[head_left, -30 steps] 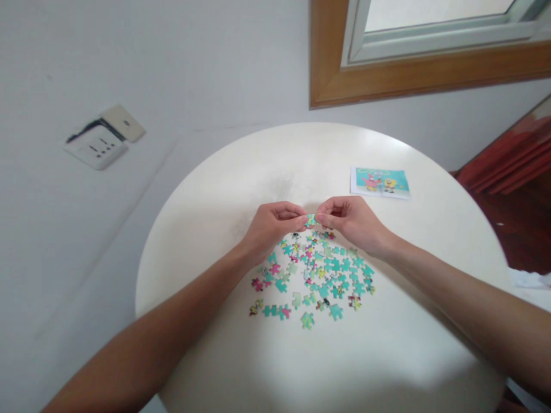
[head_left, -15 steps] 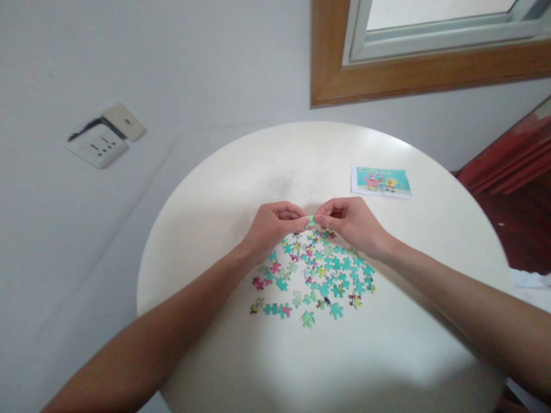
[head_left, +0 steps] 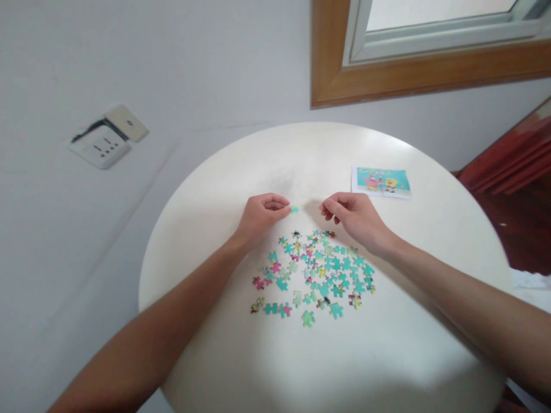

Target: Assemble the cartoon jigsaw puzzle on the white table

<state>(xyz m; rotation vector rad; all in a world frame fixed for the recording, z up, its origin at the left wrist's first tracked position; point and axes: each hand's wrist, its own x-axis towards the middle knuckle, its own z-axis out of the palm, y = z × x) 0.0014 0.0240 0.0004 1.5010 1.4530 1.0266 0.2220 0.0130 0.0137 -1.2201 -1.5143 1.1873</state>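
Note:
My left hand (head_left: 266,215) is closed in a pinch on a teal-green jigsaw puzzle piece (head_left: 294,210), which sticks out past the fingertips just over the table. To its right, my right hand (head_left: 350,215) is empty, its fingers loosely curled and slightly apart. Nearer to me than both hands lies a loose spread of jigsaw pieces (head_left: 323,289), mostly teal, some pink, yellow or pale green. A few at the front edge lie apart from the others, among them a green-and-yellow piece (head_left: 307,319).
The round white table (head_left: 193,189) stands against the wall. A picture card (head_left: 383,182) with cartoon figures lies beyond my right hand. Wall sockets (head_left: 103,144) are at left, a wood-framed window (head_left: 329,69) above, and a red curtain (head_left: 512,155) at right.
My hands have moved apart. The left one has gone left and slightly away from me with the puzzle piece; the right one has let go of it and moved slightly right.

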